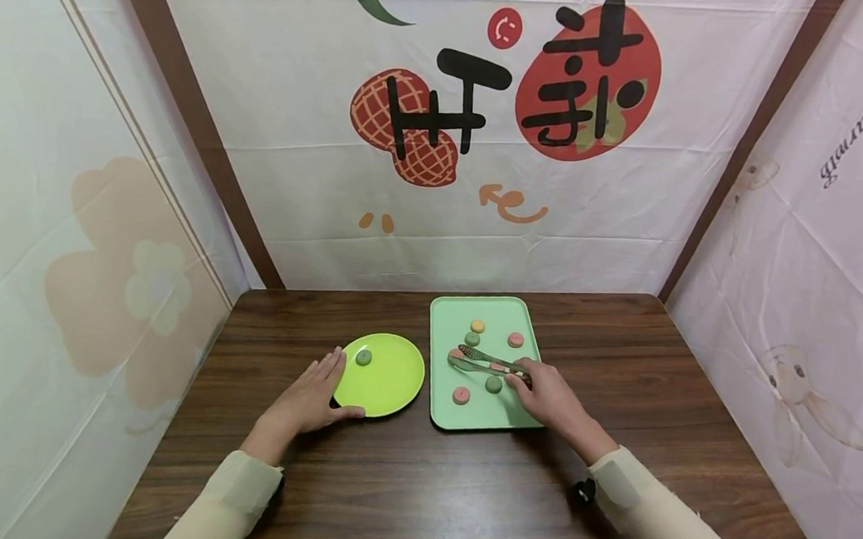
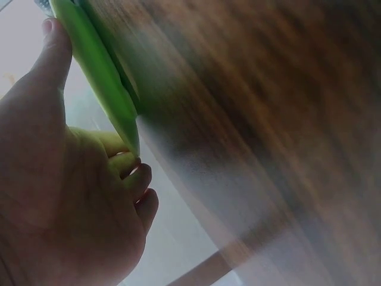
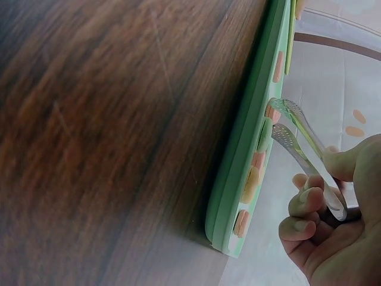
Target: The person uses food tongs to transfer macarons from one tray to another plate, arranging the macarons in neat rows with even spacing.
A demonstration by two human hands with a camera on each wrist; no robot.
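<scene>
Upright beyond the grip: a broad white fabric sheet with red fruit prints and thick black characters. Beneath the grip and well out to both sides: a dark brown wood-grain table. Under the grip and stretching leftward from it: a pale green rectangular tray with rounded corners. Farther left of the grip, just beside the tray: a round lime-green plate. At the plate's edge farthest from the grip: the left hand, touching the rim with fingers nearly straight and thumb spread wide.

At the grip itself: the right hand, with fingers curled round the joined end of slim metal tongs, pinching them with arms partly spread. Left of the grip, by the perforated tips: a small round pink macaron-like sweet. Cannot tell about firm contact there. Closer to the fingers, between the tong arms: another pink one. Also left and nearer the body: one green, one pink. Beyond the grip: one pink, and more to the left, one yellow and one green. Far left, on the plate: a single green sweet.
</scene>
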